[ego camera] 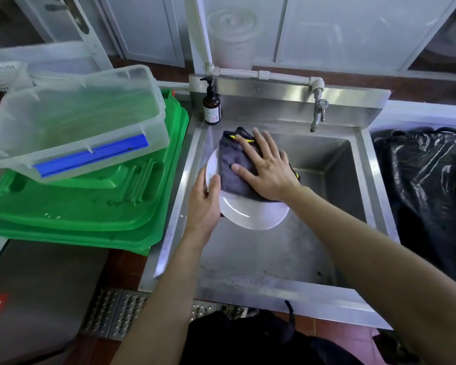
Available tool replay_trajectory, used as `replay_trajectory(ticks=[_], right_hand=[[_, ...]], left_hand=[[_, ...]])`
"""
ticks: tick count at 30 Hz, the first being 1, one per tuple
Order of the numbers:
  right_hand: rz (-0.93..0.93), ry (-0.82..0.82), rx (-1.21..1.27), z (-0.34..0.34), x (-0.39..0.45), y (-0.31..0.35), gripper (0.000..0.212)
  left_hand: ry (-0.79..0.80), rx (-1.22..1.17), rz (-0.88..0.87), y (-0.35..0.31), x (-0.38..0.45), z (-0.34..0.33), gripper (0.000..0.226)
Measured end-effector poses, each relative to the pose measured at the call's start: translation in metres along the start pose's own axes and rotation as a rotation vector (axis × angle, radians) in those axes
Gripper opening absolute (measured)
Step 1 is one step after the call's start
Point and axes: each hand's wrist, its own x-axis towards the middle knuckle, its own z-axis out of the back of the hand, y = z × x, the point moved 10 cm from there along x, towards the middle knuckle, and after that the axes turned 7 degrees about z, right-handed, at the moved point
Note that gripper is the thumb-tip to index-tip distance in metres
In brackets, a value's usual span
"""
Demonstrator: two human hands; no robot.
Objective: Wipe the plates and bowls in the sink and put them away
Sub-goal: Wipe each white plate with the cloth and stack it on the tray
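1. Right hand [267,169]: fingers [248,148] spread and flat, pressing a grey cloth [234,175] onto the plate. Keep them flat so the whole palm drives the cloth, not just the tips.
2. Left hand [204,204]: fingers curl round the rim of the white plate [250,214], thumb on top at the edge, just beside the cloth. Looks like a firm enough hold; the plate may be wet, so don't loosen it while rubbing.
3. Plate sits directly under the right fingers, tilted, held above the sink basin [248,259], near its left wall. Keeping it over the basin means drips and any slip land inside.
4. Step in hand, as I read it: wiping the plate face. Near part below the cloth is uncovered, so sweep toward the body next, then rotate with the left hand.
5. Further left of the left fingers: clear tub [77,114] on stacked green lids [90,204], a likely spot to put away. No other plates or bowls visible in the basin.
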Motion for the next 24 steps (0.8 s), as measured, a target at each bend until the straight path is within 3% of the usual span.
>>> replay_trajectory(ticks=[2,4,7,10,12,17,21,24], right_hand=[[0.086,0.034,-0.02,-0.016,-0.013,0.026,0.075],[0.255,0.09,-0.043,-0.035,-0.042,0.057,0.074],[0.297,0.074,-0.091,-0.031,-0.041,0.046,0.074],[0.136,0.028,-0.062,-0.001,0.005,0.009,0.082],[-0.023,-0.004,0.034,0.014,0.027,-0.02,0.089],[-0.43,-0.071,0.29,0.006,0.011,-0.062,0.098],[-0.765,-0.17,0.871,-0.043,-0.062,-0.032,0.103],[-0.801,-0.252,1.002,-0.064,-0.087,-0.005,0.091]], left_hand=[[-0.052,-0.012,-0.003,0.001,0.004,0.01,0.047],[-0.067,-0.068,0.014,0.008,0.007,0.018,0.037],[-0.017,-0.012,0.023,0.01,0.007,0.01,0.031],[0.046,-0.01,0.017,0.002,0.005,-0.002,0.044],[0.069,-0.057,-0.01,-0.007,0.001,-0.007,0.039],[-0.066,-0.155,0.003,-0.007,0.006,0.001,0.045],[-0.259,-0.162,-0.006,-0.006,0.022,0.025,0.056],[-0.235,-0.11,-0.021,-0.006,0.033,0.025,0.054]])
